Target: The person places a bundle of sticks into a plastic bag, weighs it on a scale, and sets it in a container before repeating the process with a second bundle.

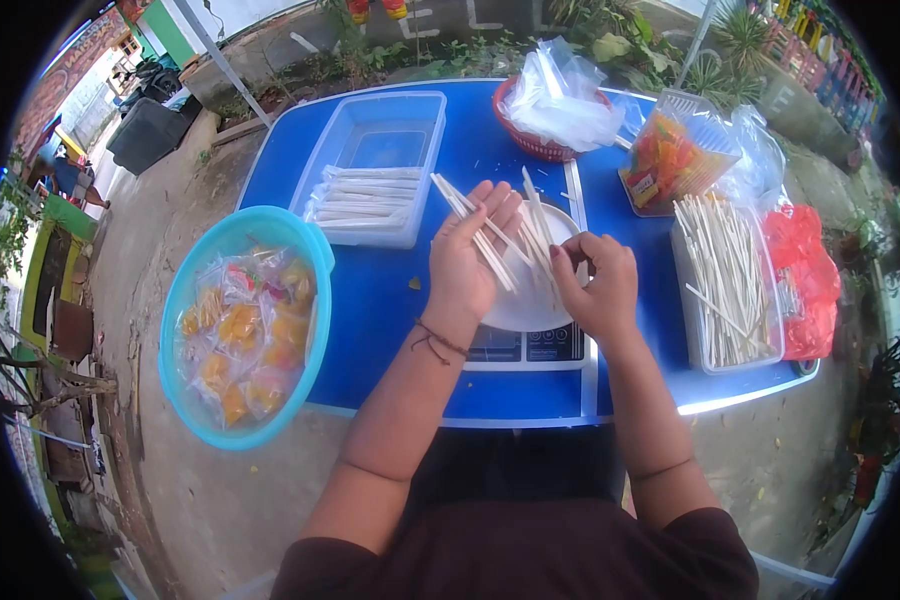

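Left hand (pixel 467 262) grips sticks (pixel 490 240) above the scale plate (pixel 525 305); tub (pixel 732 290) holds more.

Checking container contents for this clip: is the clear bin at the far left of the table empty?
No. The clear bin holds a row of white wrapped bundles along its near side.

One view only — a head camera, fisheye, looking steeply down and forward, close over the desk (pixel 370 300) — ground beyond.

Both hands, left hand (pixel 467 262) and right hand (pixel 597 283), hold white sticks (pixel 500 240).
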The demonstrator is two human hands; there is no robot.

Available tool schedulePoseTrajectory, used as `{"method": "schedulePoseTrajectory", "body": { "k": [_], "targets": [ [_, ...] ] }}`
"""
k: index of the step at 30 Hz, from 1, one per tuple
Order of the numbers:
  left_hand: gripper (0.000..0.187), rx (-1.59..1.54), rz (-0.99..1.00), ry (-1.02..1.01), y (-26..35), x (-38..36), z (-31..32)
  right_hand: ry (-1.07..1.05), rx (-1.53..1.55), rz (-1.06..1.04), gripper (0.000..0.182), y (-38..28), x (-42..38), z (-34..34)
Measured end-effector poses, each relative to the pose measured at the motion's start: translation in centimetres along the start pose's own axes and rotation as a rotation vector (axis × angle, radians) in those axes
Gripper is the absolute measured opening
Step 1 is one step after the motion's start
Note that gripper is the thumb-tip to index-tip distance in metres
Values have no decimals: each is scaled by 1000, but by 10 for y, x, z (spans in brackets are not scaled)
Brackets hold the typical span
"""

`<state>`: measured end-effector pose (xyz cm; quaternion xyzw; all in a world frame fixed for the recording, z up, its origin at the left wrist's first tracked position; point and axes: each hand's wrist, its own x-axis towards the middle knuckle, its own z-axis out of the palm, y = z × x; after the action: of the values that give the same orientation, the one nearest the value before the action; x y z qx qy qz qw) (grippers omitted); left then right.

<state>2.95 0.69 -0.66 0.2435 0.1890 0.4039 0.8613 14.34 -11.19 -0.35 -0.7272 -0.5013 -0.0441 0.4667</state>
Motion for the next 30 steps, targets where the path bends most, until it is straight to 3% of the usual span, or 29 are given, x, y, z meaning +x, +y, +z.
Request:
{"method": "schedulePoseTrajectory", "body": {
  "k": [2,9,17,26,30],
  "targets": [
    [36,-14,4,-15,0,2,-3,78,-199,-128,10,-3,1,0],
    [39,59,-157,-225,-7,-4,2,-80,125,-63,13,-3,-2,2],
    [40,42,-133,-260,-6,-4,4,-194,267,104,16,-3,-3,3],
    [38,56,-172,-319,-6,-6,5,-194,208,-108,15,-6,0,0],
    [39,54,-167,-308,-6,-6,7,-222,179,-105,14,-6,0,-1]
  ]
}}
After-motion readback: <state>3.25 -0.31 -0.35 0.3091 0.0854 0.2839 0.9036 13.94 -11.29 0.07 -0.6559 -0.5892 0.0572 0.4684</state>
